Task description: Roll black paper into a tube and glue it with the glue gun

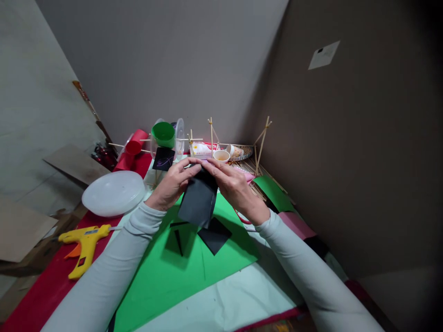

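Note:
Both hands hold a black piece of paper (199, 198) by its far edge, above a green sheet (221, 258). My left hand (176, 180) grips its left corner between thumb and fingers. At the right corner, the fingers of my right hand (233, 182) are closed on the same paper, and their tips meet those of my left hand. The paper looks folded or layered along its right side. Below it on the green sheet lie another black paper piece (215, 235) and narrow black scraps (178, 242).
A yellow glue gun (85, 244) and a whitish round lid (113, 193) lie at left on red cloth. Behind my hands stand stick frames (263, 143), a green cylinder (163, 133), red rolled paper (134, 146) and paper cups (221, 156). A wall (353, 152) rises at right.

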`<action>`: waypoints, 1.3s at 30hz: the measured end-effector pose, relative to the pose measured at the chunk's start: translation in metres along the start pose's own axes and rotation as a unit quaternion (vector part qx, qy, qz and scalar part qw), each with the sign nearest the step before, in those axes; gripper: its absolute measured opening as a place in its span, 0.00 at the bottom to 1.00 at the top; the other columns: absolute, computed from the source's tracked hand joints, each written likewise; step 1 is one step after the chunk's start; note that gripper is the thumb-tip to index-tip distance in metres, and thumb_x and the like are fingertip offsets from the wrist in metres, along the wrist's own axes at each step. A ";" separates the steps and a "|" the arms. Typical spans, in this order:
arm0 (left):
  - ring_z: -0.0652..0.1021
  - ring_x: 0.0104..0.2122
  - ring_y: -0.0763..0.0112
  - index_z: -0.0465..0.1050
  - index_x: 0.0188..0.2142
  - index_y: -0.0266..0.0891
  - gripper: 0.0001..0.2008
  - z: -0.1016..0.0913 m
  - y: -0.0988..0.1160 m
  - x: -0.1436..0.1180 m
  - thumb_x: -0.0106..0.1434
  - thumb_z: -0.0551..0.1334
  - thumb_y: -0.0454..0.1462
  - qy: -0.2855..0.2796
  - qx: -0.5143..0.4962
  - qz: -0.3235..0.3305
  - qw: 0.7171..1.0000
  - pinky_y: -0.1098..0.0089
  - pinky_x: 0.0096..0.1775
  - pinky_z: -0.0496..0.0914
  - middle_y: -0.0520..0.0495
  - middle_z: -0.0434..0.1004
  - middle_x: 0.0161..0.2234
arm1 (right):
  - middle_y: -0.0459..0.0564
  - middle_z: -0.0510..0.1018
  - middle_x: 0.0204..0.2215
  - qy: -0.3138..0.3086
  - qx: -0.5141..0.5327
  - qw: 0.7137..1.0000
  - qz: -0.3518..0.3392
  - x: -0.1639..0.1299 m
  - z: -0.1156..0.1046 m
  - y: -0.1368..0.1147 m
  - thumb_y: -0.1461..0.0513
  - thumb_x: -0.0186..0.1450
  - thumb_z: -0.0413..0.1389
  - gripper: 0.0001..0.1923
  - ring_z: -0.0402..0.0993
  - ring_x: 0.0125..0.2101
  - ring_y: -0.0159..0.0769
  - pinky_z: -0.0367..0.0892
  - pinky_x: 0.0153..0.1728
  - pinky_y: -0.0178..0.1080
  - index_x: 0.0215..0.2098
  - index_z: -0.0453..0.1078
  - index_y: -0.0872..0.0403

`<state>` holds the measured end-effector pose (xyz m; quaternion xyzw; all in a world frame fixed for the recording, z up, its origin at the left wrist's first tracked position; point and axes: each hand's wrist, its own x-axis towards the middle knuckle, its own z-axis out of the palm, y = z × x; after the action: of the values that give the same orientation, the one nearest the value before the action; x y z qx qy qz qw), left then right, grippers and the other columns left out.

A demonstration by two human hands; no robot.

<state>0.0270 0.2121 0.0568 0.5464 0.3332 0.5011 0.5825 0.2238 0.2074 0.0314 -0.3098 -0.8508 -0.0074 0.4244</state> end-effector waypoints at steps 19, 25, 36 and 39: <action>0.77 0.37 0.70 0.76 0.34 0.39 0.15 0.000 -0.009 0.005 0.45 0.72 0.32 0.077 0.005 0.066 0.995 0.72 0.40 0.70 0.51 0.79 0.36 | 0.48 0.85 0.48 0.035 0.245 0.957 0.153 0.012 0.005 -0.005 0.62 0.70 0.57 0.16 0.82 0.42 0.39 0.77 0.45 0.42 0.54 0.79 0.46; 0.75 0.27 0.73 0.76 0.38 0.40 0.14 -0.005 -0.013 0.009 0.53 0.71 0.42 0.077 -0.023 0.015 0.997 0.73 0.28 0.69 0.51 0.76 0.29 | 0.49 0.82 0.53 0.084 0.150 0.980 0.097 0.008 0.009 -0.004 0.64 0.71 0.54 0.15 0.80 0.51 0.41 0.73 0.55 0.46 0.49 0.81 0.45; 0.77 0.31 0.72 0.75 0.34 0.41 0.14 -0.003 -0.017 0.010 0.46 0.73 0.34 0.079 0.003 0.067 0.995 0.73 0.33 0.70 0.53 0.78 0.32 | 0.51 0.84 0.49 0.045 0.252 0.948 0.192 0.010 0.008 -0.003 0.57 0.70 0.58 0.15 0.81 0.47 0.41 0.74 0.50 0.44 0.53 0.78 0.50; 0.77 0.34 0.71 0.76 0.34 0.40 0.13 -0.002 -0.015 0.008 0.47 0.73 0.34 0.078 0.006 0.073 0.994 0.72 0.36 0.71 0.52 0.78 0.33 | 0.50 0.85 0.48 0.053 0.249 0.951 0.176 0.009 0.011 -0.001 0.60 0.70 0.58 0.13 0.81 0.47 0.41 0.74 0.51 0.44 0.51 0.80 0.49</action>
<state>0.0310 0.2217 0.0427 0.5322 0.3401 0.5812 0.5131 0.2110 0.2144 0.0316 -0.3385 -0.7334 0.2634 0.5274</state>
